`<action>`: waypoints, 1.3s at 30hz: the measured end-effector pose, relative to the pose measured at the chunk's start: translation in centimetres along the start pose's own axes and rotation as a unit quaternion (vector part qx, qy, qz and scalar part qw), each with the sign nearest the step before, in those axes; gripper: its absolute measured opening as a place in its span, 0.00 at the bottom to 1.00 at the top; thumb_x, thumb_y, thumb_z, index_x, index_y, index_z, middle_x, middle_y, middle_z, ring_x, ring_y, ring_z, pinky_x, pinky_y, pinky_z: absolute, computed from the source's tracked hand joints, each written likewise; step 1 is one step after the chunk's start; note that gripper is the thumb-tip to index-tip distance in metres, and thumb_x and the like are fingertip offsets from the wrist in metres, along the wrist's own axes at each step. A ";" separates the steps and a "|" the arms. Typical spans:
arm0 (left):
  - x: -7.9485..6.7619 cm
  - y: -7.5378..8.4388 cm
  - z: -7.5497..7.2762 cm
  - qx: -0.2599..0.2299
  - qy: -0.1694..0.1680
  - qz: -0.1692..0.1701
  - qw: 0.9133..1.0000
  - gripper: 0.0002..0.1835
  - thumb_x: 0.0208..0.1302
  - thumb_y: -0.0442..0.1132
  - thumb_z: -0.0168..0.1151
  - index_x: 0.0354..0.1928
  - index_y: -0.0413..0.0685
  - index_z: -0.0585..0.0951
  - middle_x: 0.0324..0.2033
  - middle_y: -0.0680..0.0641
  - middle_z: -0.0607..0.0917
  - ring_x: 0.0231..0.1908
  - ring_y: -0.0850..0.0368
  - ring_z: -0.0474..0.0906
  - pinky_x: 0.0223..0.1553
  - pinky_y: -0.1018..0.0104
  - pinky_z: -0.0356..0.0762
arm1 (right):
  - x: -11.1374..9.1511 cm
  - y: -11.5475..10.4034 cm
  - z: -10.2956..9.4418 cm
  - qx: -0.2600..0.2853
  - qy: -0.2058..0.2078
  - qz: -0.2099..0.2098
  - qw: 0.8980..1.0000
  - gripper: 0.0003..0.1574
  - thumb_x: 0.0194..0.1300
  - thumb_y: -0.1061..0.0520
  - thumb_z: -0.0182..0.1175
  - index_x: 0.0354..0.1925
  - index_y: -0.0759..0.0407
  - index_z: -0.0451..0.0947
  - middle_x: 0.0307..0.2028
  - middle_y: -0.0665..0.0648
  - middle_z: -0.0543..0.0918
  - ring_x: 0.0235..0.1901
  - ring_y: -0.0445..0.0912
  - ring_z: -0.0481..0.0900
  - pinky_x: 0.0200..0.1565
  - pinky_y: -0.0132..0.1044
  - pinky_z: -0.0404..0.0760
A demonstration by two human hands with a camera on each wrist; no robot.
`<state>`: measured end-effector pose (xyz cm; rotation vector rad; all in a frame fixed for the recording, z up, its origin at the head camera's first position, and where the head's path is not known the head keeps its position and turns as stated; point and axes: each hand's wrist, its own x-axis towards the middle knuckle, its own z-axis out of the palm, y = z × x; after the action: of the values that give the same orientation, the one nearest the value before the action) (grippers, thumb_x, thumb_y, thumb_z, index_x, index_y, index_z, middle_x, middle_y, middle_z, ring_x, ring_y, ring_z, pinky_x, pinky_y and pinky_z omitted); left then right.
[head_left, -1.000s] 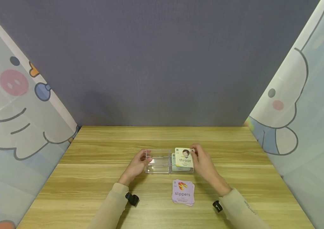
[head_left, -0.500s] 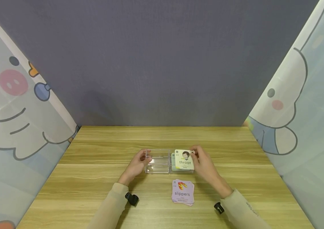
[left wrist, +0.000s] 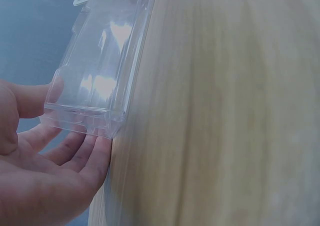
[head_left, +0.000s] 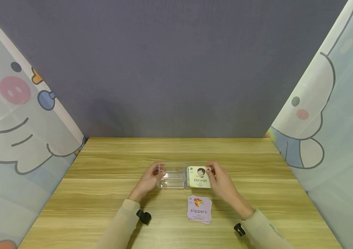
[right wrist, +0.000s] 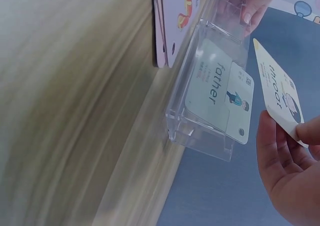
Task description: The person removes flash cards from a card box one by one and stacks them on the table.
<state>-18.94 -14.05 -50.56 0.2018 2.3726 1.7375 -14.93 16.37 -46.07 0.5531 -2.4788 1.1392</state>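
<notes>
A clear plastic box (head_left: 171, 184) with compartments stands mid-table. My left hand (head_left: 147, 180) grips its left end; in the left wrist view the thumb lies on one side and the fingers (left wrist: 90, 156) on the other. My right hand (head_left: 224, 183) pinches a pale yellow flash card (head_left: 200, 181) printed "throat" by its right edge, over the box's right part. In the right wrist view this card is apart from a pale green "father" card (right wrist: 209, 81), which leans in the right compartment. The left compartment holds no cards.
A small stack of lilac cards (head_left: 199, 211), "slippers" on top, lies on the wooden table (head_left: 101, 193) in front of the box. A dark grey panel (head_left: 176, 86) rises behind the table, with cartoon-printed sheets at both sides.
My right hand has brought the "throat" card down and toward me over the right compartment, so it now covers most of the green card in the head view. The left hand stays on the box.
</notes>
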 end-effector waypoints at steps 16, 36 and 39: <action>-0.1 -0.1 0.0 0.002 0.005 0.006 1.000 0.24 0.76 0.38 0.59 0.70 0.44 0.71 0.57 0.43 0.80 0.61 0.40 0.73 0.61 0.41 0.71 | -1.2 0.2 0.3 0.019 -0.020 0.026 0.999 0.15 0.67 0.73 0.61 0.49 0.62 0.75 0.29 0.49 0.76 0.28 0.38 0.72 0.27 0.31 0.76; 0.1 -0.3 0.1 0.006 0.003 0.002 1.000 0.23 0.76 0.39 0.58 0.70 0.46 0.71 0.57 0.43 0.80 0.61 0.41 0.72 0.61 0.40 0.70 | -1.8 0.4 0.5 0.028 -0.024 0.021 0.999 0.16 0.66 0.74 0.62 0.47 0.59 0.75 0.29 0.49 0.76 0.29 0.38 0.73 0.26 0.30 0.76; 0.0 -0.3 0.1 0.007 0.003 0.001 1.000 0.23 0.76 0.40 0.58 0.70 0.46 0.71 0.57 0.43 0.80 0.62 0.40 0.72 0.61 0.40 0.70 | -1.9 0.3 0.4 0.031 -0.026 0.026 0.999 0.16 0.66 0.74 0.62 0.47 0.60 0.75 0.29 0.49 0.76 0.29 0.38 0.73 0.26 0.30 0.76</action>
<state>-18.96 -14.05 -50.86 0.2031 2.3903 1.7245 -13.48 16.61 -47.41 0.5455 -2.5223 1.2405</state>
